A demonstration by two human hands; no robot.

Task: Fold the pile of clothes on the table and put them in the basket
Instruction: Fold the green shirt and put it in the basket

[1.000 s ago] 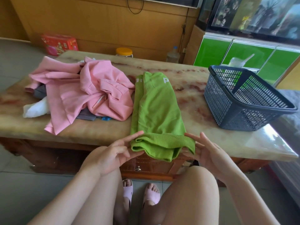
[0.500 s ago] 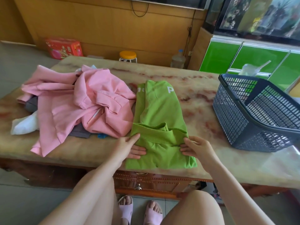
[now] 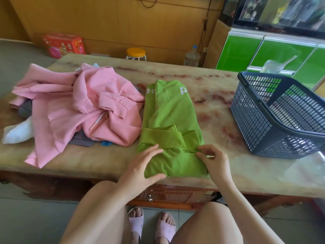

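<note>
A green sweatshirt (image 3: pixel 171 118) lies lengthwise on the marble table (image 3: pixel 219 110), its ribbed hem folded up over its near part. My left hand (image 3: pixel 144 166) grips the near left corner of the fold, thumb underneath at the table edge. My right hand (image 3: pixel 213 159) pinches the fold's right edge. A rumpled pink hoodie (image 3: pixel 84 110) tops the pile at the left, over grey and white pieces. The dark blue mesh basket (image 3: pixel 281 117) stands at the right, tilted, with nothing visible inside.
A white garment (image 3: pixel 17 132) sticks out of the pile's left side. Behind the table are a red box (image 3: pixel 64 44), a yellow-topped stool (image 3: pixel 136 53), a water bottle (image 3: pixel 192 57) and green cabinet doors (image 3: pixel 274 53). My knees and sandalled feet are below the table edge.
The hem, hanging off the table's near edge a second ago, has been folded up onto the sweatshirt. Both hands now sit at the fold's near corners. The camera has shifted closer.
</note>
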